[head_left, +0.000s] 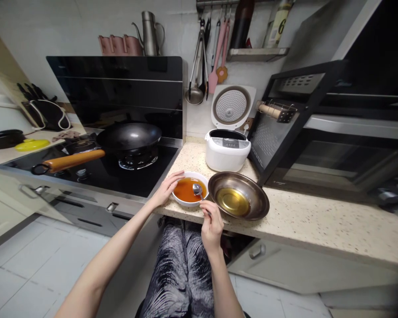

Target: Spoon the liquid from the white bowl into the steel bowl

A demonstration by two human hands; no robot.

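Observation:
A white bowl [189, 204] of clear reddish-brown liquid [184, 190] stands near the counter's front edge. My left hand [166, 189] holds the bowl at its left side, fingers over the rim. In my right hand [212, 224] is a metal spoon [197, 190], gripped by its handle; its head is over the liquid, and I cannot tell if it touches the surface. Close by on the right, a shallow metal pan [260, 201] contains yellow oil [232, 202]. Its rim is right beside the bowl's.
A white rice cooker [226, 155] stands behind with its lid raised. On the stove at left sits a black wok [129, 137], its wooden handle [74, 161] pointing toward the front left. A black rack and oven [338, 161] bound the right side. Utensils [196, 93] hang above.

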